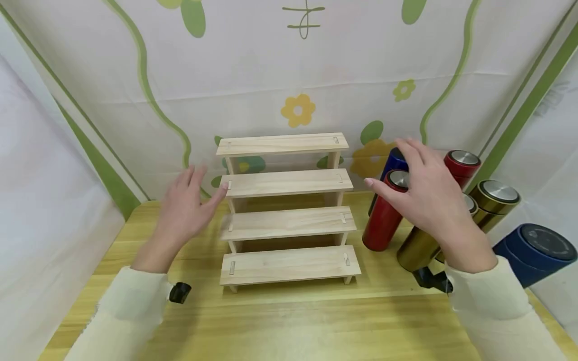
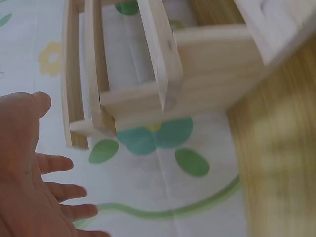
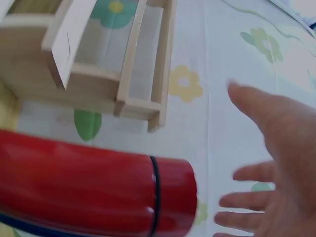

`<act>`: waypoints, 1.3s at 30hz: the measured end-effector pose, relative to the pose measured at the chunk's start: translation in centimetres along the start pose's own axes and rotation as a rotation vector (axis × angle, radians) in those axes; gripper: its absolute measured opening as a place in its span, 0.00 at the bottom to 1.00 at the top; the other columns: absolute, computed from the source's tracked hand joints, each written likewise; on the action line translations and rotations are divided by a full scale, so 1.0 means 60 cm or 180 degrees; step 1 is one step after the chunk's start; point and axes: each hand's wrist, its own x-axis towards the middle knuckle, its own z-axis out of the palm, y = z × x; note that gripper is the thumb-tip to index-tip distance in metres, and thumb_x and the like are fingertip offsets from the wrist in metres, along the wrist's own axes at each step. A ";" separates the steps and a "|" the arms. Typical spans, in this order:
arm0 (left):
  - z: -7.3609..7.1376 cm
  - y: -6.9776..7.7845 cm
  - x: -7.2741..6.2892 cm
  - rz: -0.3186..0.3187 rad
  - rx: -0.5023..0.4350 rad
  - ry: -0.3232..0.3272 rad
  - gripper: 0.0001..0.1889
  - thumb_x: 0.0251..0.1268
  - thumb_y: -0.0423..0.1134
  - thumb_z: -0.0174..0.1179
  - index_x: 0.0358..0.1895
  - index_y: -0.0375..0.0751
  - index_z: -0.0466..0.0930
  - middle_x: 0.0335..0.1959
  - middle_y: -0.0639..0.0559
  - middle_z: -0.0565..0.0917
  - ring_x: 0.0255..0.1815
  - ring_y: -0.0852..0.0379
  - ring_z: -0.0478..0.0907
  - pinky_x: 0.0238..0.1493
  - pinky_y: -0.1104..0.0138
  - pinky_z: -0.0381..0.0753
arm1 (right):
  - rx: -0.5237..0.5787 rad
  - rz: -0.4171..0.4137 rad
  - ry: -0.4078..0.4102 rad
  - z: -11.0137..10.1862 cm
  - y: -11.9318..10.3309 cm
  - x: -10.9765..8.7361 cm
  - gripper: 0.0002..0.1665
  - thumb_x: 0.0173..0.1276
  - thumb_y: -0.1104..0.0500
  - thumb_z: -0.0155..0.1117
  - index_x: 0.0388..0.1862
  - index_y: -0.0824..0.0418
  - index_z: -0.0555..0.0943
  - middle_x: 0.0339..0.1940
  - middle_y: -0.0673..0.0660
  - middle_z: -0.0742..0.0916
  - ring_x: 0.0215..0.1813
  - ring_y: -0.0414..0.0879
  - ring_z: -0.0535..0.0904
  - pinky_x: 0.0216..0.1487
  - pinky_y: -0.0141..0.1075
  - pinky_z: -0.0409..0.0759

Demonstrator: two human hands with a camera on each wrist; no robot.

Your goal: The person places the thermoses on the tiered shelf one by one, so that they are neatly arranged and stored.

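A pale wooden stepped rack with several tiers stands on the table. My left hand hovers at its left side with fingers spread; the left wrist view shows the hand holding nothing, apart from the rack. Over on the right, my right hand is raised among standing vacuum flasks, its fingers extended. Nearest to it is a red flask with a silver-topped lid. Seen from the right wrist, that red flask and the hand have a gap between them.
Behind the red flask stands a blue flask. Gold flasks, another red flask and a dark blue one crowd the right side. A flower-printed white cloth hangs behind the wooden table.
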 end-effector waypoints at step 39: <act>0.128 -0.056 -0.087 -0.1028 -0.3391 -0.0500 0.33 0.86 0.45 0.57 0.87 0.50 0.58 0.85 0.45 0.63 0.76 0.49 0.73 0.63 0.63 0.87 | 0.1769 0.1295 0.1790 0.193 -0.006 -0.072 0.49 0.75 0.48 0.71 0.88 0.49 0.60 0.81 0.59 0.75 0.78 0.57 0.73 0.78 0.63 0.74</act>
